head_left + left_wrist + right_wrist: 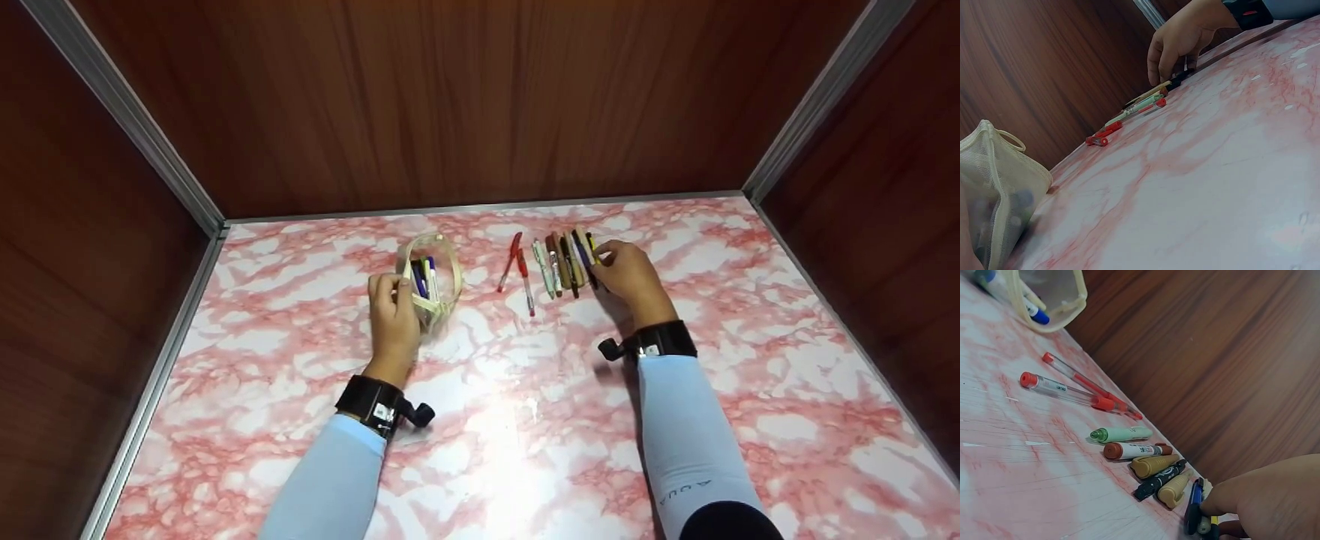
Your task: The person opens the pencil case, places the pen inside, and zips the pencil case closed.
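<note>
My left hand (pixel 395 319) grips the near-left rim of a cream mesh pouch (pixel 457 281). The pouch stands with its mouth spread, and several pens and markers (pixel 431 279) show inside. At the right end of a row of pens, my right hand (pixel 630 277) pinches pens between thumb and fingers. Against the thumb lies a blue-and-black pen (pixel 1193 506), with a yellow-and-black one (pixel 1213 527) beside it, partly hidden by the fingers. Left of these lie two tan markers, a black marker (pixel 1159 479), a brown-capped marker (pixel 1135 450) and a pale green pen (pixel 1123 433).
Two red pens (pixel 527 281) lie between the pouch and the row, crossing in the right wrist view. The marbled red-and-white tabletop (pixel 480 420) is walled by dark wood panels (pixel 480 105) at the back and sides, with metal trim along its edges.
</note>
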Demonstrator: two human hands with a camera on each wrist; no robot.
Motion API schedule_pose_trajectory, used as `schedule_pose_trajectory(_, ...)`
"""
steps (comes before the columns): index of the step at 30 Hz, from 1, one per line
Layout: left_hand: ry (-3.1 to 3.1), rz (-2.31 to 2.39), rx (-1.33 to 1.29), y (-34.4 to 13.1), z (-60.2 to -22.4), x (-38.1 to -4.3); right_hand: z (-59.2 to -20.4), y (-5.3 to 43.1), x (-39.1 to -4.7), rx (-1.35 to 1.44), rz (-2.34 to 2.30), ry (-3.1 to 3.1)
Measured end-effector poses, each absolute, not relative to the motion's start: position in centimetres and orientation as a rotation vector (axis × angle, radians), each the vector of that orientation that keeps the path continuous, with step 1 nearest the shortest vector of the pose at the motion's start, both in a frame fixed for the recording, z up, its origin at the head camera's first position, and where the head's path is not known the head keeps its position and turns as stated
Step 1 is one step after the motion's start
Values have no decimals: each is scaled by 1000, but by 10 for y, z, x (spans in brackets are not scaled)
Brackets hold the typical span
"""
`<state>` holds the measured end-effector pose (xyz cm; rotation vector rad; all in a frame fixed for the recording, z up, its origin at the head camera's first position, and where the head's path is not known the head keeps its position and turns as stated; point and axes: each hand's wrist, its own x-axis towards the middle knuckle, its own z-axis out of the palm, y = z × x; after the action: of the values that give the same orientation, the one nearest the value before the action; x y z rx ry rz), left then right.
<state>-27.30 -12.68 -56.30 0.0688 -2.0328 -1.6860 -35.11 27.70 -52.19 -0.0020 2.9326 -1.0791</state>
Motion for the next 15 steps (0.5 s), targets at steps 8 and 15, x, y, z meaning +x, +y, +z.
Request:
schedule_pose_trajectory(8,-2043,-1672,57,-128,-564,-273,-520,278,-351,8,-1052,2950)
schedule_pose_trajectory(15,-2041,-1677,58,-128,-564,-273,-516,277,-350,74,-1024,2929)
